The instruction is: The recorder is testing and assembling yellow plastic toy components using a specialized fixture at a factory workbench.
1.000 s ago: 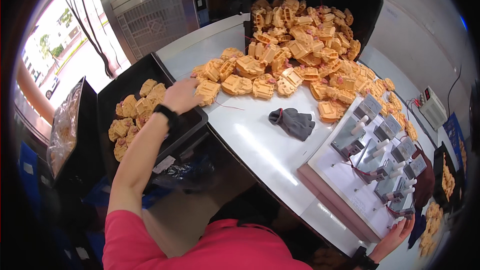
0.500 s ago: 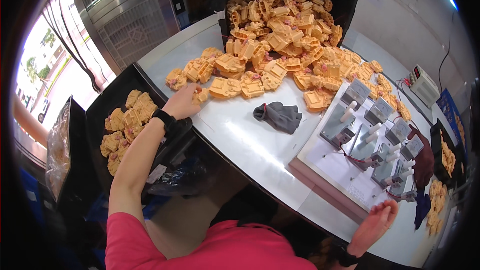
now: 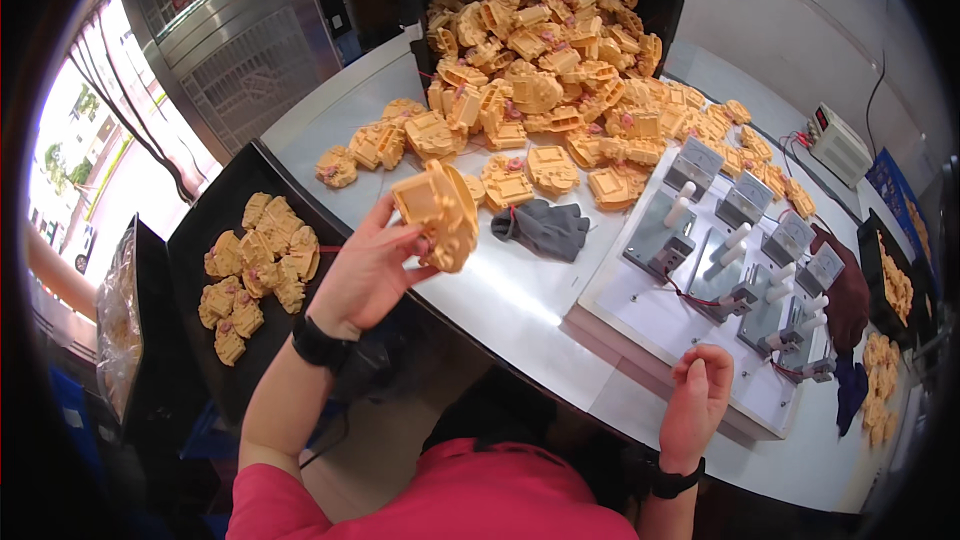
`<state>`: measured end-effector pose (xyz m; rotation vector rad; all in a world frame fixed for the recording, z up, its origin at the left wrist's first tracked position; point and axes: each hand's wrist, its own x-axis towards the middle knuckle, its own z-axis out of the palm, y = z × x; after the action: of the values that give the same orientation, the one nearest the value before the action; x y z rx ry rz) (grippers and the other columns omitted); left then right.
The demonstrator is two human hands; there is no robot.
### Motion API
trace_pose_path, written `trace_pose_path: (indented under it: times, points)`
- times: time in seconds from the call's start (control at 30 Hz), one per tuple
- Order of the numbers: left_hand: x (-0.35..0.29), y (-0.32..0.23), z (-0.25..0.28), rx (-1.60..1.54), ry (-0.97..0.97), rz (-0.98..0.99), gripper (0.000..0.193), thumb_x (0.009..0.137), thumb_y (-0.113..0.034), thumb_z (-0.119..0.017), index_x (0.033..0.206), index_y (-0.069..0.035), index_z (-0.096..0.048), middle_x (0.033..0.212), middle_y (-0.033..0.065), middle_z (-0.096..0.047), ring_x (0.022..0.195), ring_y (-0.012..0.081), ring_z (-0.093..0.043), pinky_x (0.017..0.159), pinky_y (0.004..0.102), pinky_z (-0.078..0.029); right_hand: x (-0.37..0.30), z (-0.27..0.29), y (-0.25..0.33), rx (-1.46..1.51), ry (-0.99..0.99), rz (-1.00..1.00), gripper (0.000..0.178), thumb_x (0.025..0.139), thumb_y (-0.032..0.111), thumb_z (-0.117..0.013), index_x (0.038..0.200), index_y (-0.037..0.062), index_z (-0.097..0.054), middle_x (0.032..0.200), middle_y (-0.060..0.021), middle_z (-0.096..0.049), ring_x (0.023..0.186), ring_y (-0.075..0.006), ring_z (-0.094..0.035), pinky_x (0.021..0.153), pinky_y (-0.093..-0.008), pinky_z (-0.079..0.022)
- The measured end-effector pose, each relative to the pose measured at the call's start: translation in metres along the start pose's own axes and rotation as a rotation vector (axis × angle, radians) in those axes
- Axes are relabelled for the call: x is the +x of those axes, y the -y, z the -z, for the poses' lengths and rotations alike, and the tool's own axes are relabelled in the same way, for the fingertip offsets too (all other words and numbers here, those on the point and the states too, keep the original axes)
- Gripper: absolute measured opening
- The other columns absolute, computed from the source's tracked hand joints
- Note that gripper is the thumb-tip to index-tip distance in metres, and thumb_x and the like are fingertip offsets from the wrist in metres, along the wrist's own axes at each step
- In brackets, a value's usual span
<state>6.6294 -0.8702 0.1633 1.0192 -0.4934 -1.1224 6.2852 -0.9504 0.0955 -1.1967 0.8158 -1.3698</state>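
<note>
My left hand [image 3: 362, 278] is closed around a yellow-orange moulded plastic housing [image 3: 437, 212], raised above the table's front edge. Its hollow rectangular face is visible. My right hand [image 3: 695, 395], empty with fingers loosely curled, hovers by the front edge of a white fixture board [image 3: 625, 315]. That board carries several metal blocks with white-knobbed levers and grey dial meters [image 3: 745, 198]. A heap of similar housings [image 3: 540, 50] spills from a tipped black bin onto the white table. Beside the board lies a dark grey glove [image 3: 543, 229].
At my left, a black bin [image 3: 190, 230] holds several housings, with a clear plastic bag [image 3: 118, 340] beyond it. A power supply [image 3: 838, 147] stands at the far right. Dark cloths [image 3: 842, 295] lie beside the board, with more housings [image 3: 880, 380] farther right.
My left hand has lifted a housing off the table and brought it toward me. My right hand has moved left along the board's front edge. The view has shifted slightly.
</note>
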Motion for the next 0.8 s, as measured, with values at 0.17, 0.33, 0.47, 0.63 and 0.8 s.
trace_pose_path:
  times: [0.17,0.33,0.47,0.63,0.8]
  points:
    - [-0.002,0.048,-0.021,-0.602,0.278,0.248,0.048,0.098,-0.022,-0.04,0.145,-0.011,-0.037,0.123,0.0072,-0.058,0.1,0.0214,-0.061,0.077,0.0374,-0.056,0.008,-0.003,0.001,-0.004,0.035,-0.042,0.015,0.098,0.005,-0.052,0.112,0.0045,-0.054,0.104,-0.0029,-0.056,0.087,-0.0091,-0.052,0.079,-0.0248,-0.043]
    - [0.018,0.077,-0.032,-0.917,0.382,0.5,0.047,0.102,-0.033,-0.04,0.141,-0.006,-0.041,0.119,0.0102,-0.058,0.084,0.015,-0.057,0.057,0.0257,-0.047,0.016,-0.008,0.016,-0.104,0.11,-0.116,0.023,0.097,0.006,-0.053,0.12,0.0035,-0.052,0.115,-0.0049,-0.056,0.096,-0.0113,-0.054,0.084,-0.0255,-0.044]
    - [0.028,0.082,-0.037,-0.95,0.448,0.594,0.05,0.103,-0.038,-0.038,0.141,-0.006,-0.04,0.116,0.0116,-0.058,0.081,0.0139,-0.058,0.056,0.0244,-0.046,0.021,-0.015,0.02,-0.084,0.083,-0.165,0.036,0.098,0.009,-0.053,0.132,0.004,-0.046,0.126,-0.0078,-0.053,0.107,-0.0157,-0.055,0.087,-0.027,-0.044]
    - [0.038,0.085,-0.04,-0.861,0.541,0.647,0.054,0.103,-0.04,-0.036,0.146,-0.007,-0.036,0.112,0.0111,-0.06,0.082,0.0155,-0.06,0.062,0.0273,-0.05,0.039,-0.02,0.02,-0.052,0.073,-0.235,0.041,0.099,0.013,-0.051,0.138,0.0044,-0.042,0.133,-0.0103,-0.05,0.117,-0.0192,-0.054,0.09,-0.0286,-0.044]
    - [0.047,0.088,-0.034,-0.775,0.563,0.607,0.056,0.103,-0.043,-0.033,0.147,-0.007,-0.035,0.108,0.0122,-0.065,0.1,0.0245,-0.064,0.091,0.0434,-0.05,0.051,-0.028,0.01,-0.086,0.137,-0.204,0.042,0.1,0.015,-0.052,0.139,0.0039,-0.041,0.133,-0.012,-0.049,0.117,-0.0187,-0.054,0.092,-0.029,-0.044]
